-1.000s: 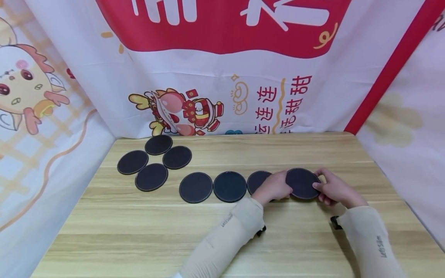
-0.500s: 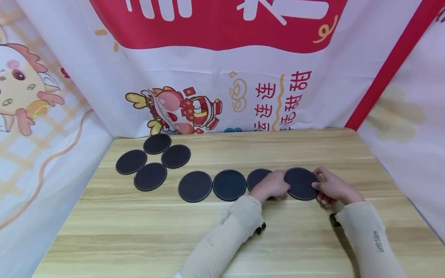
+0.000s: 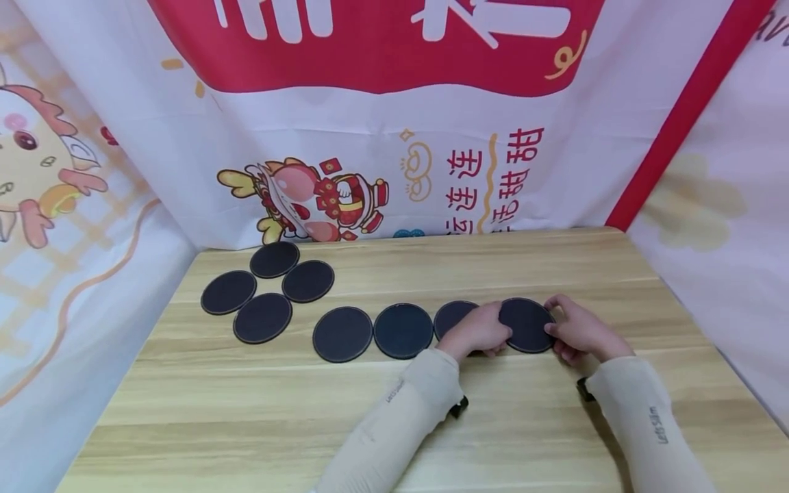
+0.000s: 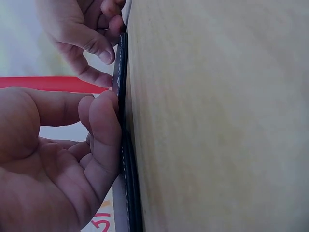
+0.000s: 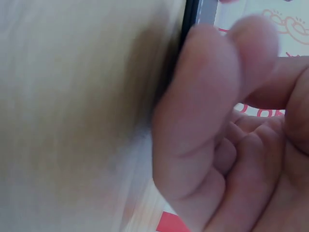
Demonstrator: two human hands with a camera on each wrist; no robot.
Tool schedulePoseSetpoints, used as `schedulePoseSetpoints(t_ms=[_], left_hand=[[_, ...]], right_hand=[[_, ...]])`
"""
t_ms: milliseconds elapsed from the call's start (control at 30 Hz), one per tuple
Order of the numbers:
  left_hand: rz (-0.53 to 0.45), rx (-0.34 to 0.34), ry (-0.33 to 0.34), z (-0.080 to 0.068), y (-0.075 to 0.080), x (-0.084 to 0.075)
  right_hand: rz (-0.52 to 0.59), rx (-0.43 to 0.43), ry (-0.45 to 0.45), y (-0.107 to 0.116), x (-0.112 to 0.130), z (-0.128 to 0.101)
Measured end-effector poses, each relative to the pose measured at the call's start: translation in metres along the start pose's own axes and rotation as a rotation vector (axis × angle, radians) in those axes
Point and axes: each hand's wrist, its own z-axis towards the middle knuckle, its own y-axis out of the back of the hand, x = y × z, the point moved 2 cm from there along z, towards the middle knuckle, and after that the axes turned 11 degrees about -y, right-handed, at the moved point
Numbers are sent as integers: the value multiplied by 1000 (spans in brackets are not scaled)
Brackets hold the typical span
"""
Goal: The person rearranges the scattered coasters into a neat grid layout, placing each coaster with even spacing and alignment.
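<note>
A round black coaster with light edge stitching lies at the right end of a row on the wooden table. My left hand pinches its left edge with curled fingers, covering part of the neighbouring coaster. At the right edge, my right hand holds the same coaster between thumb and fingers. The left wrist view shows both hands along the thin coaster rim, close to the tabletop. In the right wrist view, curled right fingers hide most of the coaster.
Two more black coasters, one at the row's left end and another beside it, complete the row. Several others form a cluster at the back left, including a front one. Printed cloth hangs behind the wooden table.
The right-end coaster has shifted slightly left toward its neighbour, with both hands on it. The whole head view has drifted a little. The other coasters keep their arrangement.
</note>
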Motion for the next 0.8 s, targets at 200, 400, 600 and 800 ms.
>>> schedulePoseSetpoints(t_ms=[200, 400, 600, 800], left_hand=[[-8, 14, -12, 0, 0, 1], [-5, 24, -14, 2, 1, 3], [-3, 14, -17, 1, 0, 1], [-5, 17, -11, 0, -1, 0]], right_hand=[[-17, 0, 21, 1, 0, 2], [-15, 1, 32, 1, 1, 1], [-18, 8, 31, 1, 1, -1], [-18, 9, 14, 1, 1, -2]])
